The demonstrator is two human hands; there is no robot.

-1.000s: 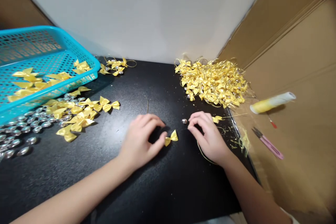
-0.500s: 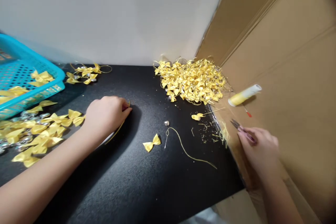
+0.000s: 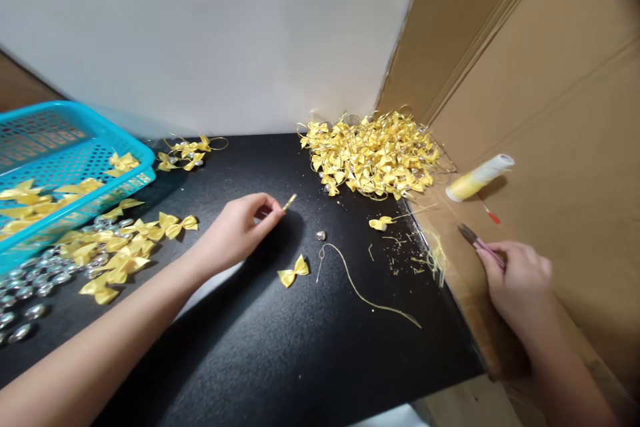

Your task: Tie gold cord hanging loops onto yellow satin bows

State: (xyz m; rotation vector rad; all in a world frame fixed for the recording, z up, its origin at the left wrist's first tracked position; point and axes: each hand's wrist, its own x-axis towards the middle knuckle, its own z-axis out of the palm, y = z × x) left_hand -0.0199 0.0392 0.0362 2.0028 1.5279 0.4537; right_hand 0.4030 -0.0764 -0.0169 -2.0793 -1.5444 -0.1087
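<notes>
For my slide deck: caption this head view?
Left hand pinches gold cord; right hand grips snips beside black mat.

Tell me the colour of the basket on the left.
The basket is bright turquoise blue with a perforated wall, seen clearly in the head view.

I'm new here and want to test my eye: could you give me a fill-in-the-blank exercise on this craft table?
1. The right hand holds small ____ over the cardboard.
2. The left hand pinches a short piece of gold ____.
3. The basket at the left is ____ in colour.
4. The single bow between the hands is ____ in colour.

Missing words: scissors; cord; blue; yellow
</notes>
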